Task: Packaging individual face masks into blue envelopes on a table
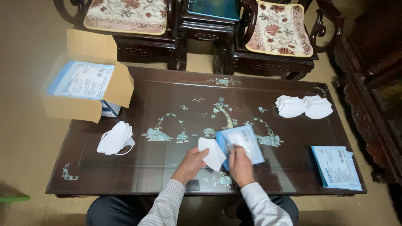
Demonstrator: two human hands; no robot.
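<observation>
Left hand (191, 162): fingers closed on a white mask (212, 153). Right hand (239, 163): fingers closed on a blue pouch (245, 142). Mask and pouch overlap, held just above the worktop (293, 138) at its near edge. Mask piles (116, 138) (303, 106) lie at either side; an empty pouch (336, 167) lies right.

Single view only, head-mounted, so nothing overlaps with a second camera. It sits above and behind the left hand (193, 162) and right hand (240, 164), looking steeply down and forward across the dark inlaid table (293, 138). Hands sit low-centre, close to the lens; sleeves and knees cut the bottom edge. Far beyond the hands, two cushioned chairs (278, 31) fill the top. The whole tabletop fits, corners slightly bowed by the wide angle.
</observation>
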